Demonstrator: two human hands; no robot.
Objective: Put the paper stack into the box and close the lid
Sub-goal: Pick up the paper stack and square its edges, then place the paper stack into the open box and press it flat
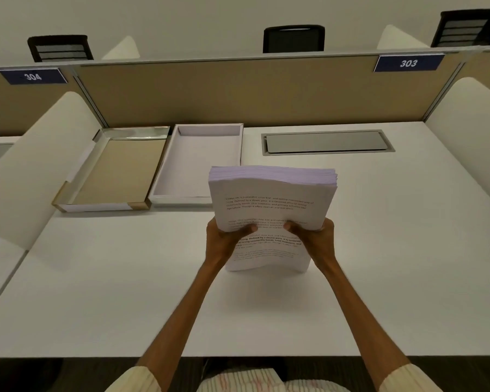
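The number "304" is printed in white on a blue plate (33, 76) at the left of the partition, and "303" on a like plate (408, 63) at the right. Printed paragraphs are seen on the top sheet of the paper stack (270, 210); only scattered words such as "community bonds" can be made out.

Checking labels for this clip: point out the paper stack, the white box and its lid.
paper stack (269, 205): head view, printed top sheet.
white box (198, 162): head view, bare inside floor.
lid (116, 171): head view, brown inner face.
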